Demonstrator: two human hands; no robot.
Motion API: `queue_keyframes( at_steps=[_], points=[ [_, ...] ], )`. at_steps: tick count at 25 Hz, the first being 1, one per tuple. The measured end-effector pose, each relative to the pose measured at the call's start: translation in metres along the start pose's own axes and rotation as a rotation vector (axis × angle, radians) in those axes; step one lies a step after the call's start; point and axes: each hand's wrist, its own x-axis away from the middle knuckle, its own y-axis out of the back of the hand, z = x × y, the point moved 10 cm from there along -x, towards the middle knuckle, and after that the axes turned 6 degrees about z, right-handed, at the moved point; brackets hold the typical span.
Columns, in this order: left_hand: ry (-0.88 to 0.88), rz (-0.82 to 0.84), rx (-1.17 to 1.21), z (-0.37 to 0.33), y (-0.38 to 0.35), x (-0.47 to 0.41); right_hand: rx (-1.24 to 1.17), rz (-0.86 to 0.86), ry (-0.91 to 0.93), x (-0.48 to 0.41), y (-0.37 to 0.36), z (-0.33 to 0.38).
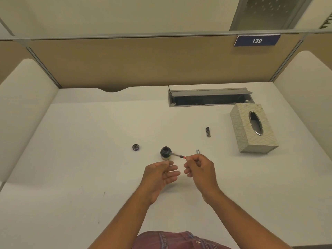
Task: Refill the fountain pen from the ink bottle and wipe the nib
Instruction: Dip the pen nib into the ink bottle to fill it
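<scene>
Pen section (177, 156) with clear converter angled down, nib end at mouth of open ink bottle (165, 152) on white desk (89, 159). Pinched at red end by right hand (198, 167), fingers closed on it. Left hand (161, 174) just beside, open, holding nothing. Bottle cap (135, 147) lying left of bottle. Pen cap (208, 131) farther back right, near tissue box (253, 128).
</scene>
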Motion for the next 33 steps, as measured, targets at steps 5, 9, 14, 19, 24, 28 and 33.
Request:
queue_keyframes(
  at_steps=[5, 9, 14, 19, 24, 28, 33],
  points=[
    [-0.340, -0.295, -0.379, -0.071, 0.043, 0.009, 0.137, -0.050, 0.123, -0.017, 0.004, 0.032],
    [-0.487, -0.056, -0.810, -0.112, 0.019, -0.013, 0.411, -0.034, 0.213, -0.034, -0.010, 0.066],
    [-0.422, 0.111, -1.021, -0.115, 0.007, -0.047, 0.667, 0.014, 0.246, -0.050, -0.028, 0.088],
    [-0.369, 0.158, -1.152, -0.094, 0.008, -0.072, 0.793, 0.062, 0.247, -0.062, -0.041, 0.091],
    [-0.393, 0.162, -1.050, -0.085, 0.005, -0.078, 0.835, 0.098, 0.270, -0.071, -0.052, 0.089],
    [-0.405, 0.106, -0.961, -0.078, 0.012, -0.088, 0.834, 0.122, 0.287, -0.077, -0.059, 0.085],
    [-0.449, 0.065, -0.860, -0.076, 0.019, -0.095, 0.803, 0.131, 0.283, -0.089, -0.061, 0.085]
  ],
)
